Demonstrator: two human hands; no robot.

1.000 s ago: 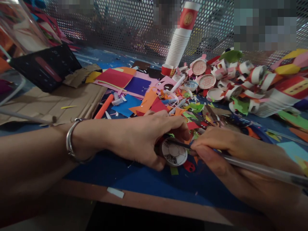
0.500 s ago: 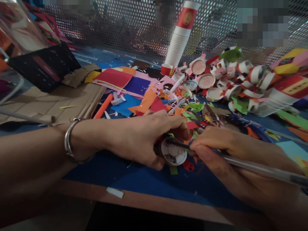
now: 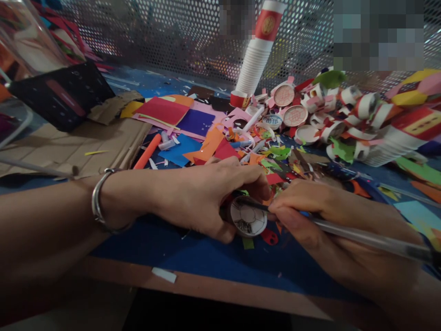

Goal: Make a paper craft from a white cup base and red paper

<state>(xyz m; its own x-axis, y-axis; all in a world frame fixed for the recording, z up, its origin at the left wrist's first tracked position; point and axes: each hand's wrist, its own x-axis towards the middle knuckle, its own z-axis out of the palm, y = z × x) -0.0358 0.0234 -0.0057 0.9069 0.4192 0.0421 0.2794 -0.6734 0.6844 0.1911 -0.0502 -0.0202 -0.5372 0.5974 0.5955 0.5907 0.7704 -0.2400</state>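
Low over the blue table (image 3: 193, 257), my left hand (image 3: 203, 197) is wrapped round a small paper cup (image 3: 253, 223), its round white base turned toward me. Black drawn lines and a dark scribbled patch mark that base. In my right hand (image 3: 320, 216) is a pen (image 3: 361, 233) with a clear barrel, held in a writing grip. Its dark tip meets the upper part of the cup's base. Just below the cup lies a red paper scrap (image 3: 269, 237) with small holes, beside a green scrap (image 3: 248, 243).
Behind my hands spread coloured paper sheets (image 3: 161, 112) and scraps. A tall cup stack (image 3: 255, 59) leans near the perforated metal screen (image 3: 165, 41). Cut cups (image 3: 320, 115) are heaped at right, by another cup stack (image 3: 396, 142). Cardboard (image 3: 96, 147) and a black box-like object (image 3: 62, 94) sit left.
The pen and my right hand have shifted very slightly left across the cup's base. My left hand keeps its hold on the cup.
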